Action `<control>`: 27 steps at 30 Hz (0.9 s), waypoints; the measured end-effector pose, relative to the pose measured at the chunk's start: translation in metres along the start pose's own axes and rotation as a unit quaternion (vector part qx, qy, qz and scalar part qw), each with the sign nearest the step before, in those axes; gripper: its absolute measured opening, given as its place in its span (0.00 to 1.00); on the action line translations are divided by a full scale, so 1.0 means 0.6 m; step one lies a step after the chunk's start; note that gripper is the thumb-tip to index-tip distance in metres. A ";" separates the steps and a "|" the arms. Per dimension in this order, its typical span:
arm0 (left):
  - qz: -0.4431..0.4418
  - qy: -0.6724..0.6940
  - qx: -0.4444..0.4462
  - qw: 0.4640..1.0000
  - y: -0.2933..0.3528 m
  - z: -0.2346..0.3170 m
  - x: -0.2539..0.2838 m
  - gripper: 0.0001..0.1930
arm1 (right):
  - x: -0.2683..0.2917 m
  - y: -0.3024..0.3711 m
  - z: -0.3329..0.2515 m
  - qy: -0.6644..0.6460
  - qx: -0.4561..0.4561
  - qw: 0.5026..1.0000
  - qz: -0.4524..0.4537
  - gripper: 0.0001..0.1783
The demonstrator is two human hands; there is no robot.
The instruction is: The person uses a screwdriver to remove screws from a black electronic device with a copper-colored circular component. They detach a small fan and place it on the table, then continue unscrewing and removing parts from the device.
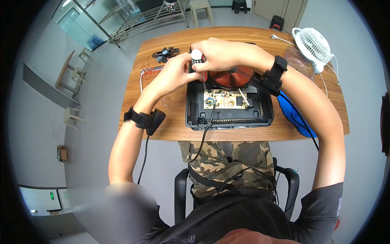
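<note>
A screwdriver (197, 57) with a white, black and red handle stands nearly upright over the black induction-cooker base (243, 122). My right hand (215, 53) is wrapped around its handle from the right. From the left, my left hand (175, 73) has its fingers closed at the red lower part of the handle. The shaft reaches down to the upper left of a pale circuit board (227, 97); the tip's exact seat is too small to tell. Behind the board lies a round copper coil (233, 77), partly hidden by my right hand and wrist.
On the wooden table (170, 126) at left lie a black cooling fan (165, 53), a small red board (152, 70) and several loose screws (164, 104). A white desk fan (312, 44) stands at back right, near a blue cloth-like item (290, 114). A black cord (206, 130) crosses the base's front edge.
</note>
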State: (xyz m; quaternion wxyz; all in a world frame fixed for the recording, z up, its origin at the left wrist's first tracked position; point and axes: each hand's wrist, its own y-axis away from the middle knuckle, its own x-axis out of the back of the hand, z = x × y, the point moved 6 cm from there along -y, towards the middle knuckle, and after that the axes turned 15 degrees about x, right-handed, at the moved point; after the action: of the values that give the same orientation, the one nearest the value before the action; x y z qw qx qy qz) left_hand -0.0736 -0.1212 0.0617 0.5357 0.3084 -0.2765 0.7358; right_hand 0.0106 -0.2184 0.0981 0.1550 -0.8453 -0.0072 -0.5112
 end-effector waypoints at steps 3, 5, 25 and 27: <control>-0.044 0.066 0.015 0.997 -0.007 -0.010 -0.015 0.14 | 0.005 0.000 0.008 0.028 -0.002 1.000 -0.008 0.20; -0.057 0.049 0.039 0.996 -0.014 -0.010 -0.020 0.12 | 0.007 0.004 0.014 0.053 -0.005 0.998 -0.024 0.24; -0.164 0.129 0.082 0.975 -0.035 -0.003 -0.041 0.13 | 0.019 -0.003 0.014 0.150 0.023 0.987 -0.050 0.28; -0.139 0.086 0.091 0.982 -0.032 0.006 -0.034 0.12 | 0.021 -0.004 0.015 0.148 0.026 0.987 -0.052 0.30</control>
State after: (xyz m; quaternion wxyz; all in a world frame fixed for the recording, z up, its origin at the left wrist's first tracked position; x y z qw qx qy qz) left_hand -0.0499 -0.1312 0.0502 0.6243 0.3271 -0.1156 0.7000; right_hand 0.0240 -0.2154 0.1057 0.1500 -0.7546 -0.0415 -0.6375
